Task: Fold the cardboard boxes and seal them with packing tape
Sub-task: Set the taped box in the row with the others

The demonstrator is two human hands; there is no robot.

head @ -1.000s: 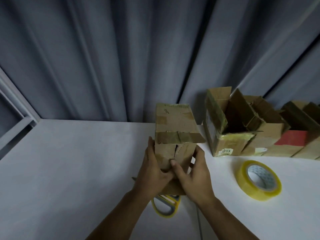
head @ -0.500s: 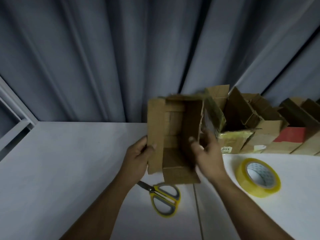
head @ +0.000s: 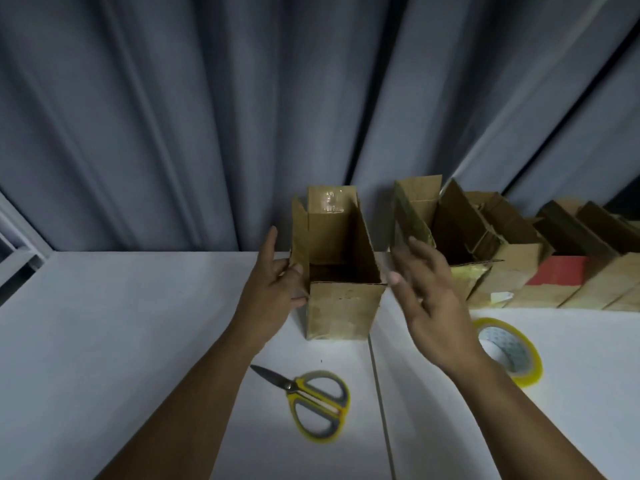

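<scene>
A small brown cardboard box (head: 343, 313) stands upright on the white table (head: 121, 323), its top open and its flaps up. My left hand (head: 273, 289) rests against the box's left wall, thumb pointing up and fingertips touching the cardboard. To the right of the box my right hand (head: 426, 299) hovers just off it with straight, spread fingers that hold nothing. A roll of yellowish packing tape (head: 519, 355) lies flat at the right, partly behind my right wrist.
Yellow-handled scissors (head: 311, 403) lie shut on the table in front of the box. Several other open cardboard boxes (head: 491, 258) stand in a row at the back right against the grey curtain (head: 242, 116). A seam (head: 381, 393) runs through the tabletop.
The box, earlier held up and turned between both hands, now stands upright on the table with its opening up. My right hand has come off it; my left stays at its side.
</scene>
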